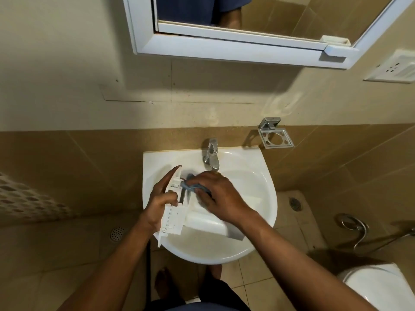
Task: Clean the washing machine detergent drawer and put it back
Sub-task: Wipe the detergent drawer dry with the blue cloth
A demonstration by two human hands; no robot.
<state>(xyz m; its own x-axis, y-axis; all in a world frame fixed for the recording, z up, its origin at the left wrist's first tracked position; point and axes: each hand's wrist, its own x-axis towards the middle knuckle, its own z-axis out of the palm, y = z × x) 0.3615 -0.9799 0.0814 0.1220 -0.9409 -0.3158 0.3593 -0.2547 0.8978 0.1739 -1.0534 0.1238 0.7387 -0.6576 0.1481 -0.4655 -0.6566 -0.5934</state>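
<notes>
Mid-clean: my left hand point(160, 202) is gripping the drawer point(197, 217) over the sink point(258, 189), right hand point(221, 196) is pressing a cloth point(190, 186) inside it; refitting is not yet done.

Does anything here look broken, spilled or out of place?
Nothing looks broken or spilled. The only oddity is a white plastic detergent drawer across the white ceramic basin, left hand gripping it, right hand holding a blue cloth against it.
</notes>
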